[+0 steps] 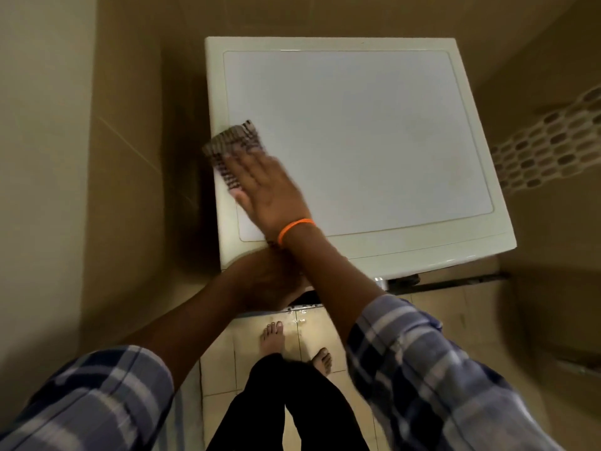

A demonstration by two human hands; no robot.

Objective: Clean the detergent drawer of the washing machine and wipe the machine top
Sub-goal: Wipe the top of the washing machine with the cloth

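Note:
The white washing machine top (357, 125) fills the middle of the head view. My right hand (263, 187), with an orange band at the wrist, lies flat on a brown checked cloth (232, 146) pressed against the top's left edge. My left hand (266, 278) sits below the machine's front left corner, under my right forearm; its fingers are in shadow and what they touch is hidden. A wet strip of the open detergent drawer (300, 310) shows just below that hand.
Beige tiled walls close in on the left and behind the machine. A white perforated basket (549, 148) stands at the right. My bare feet (276, 333) are on the light floor tiles in front of the machine.

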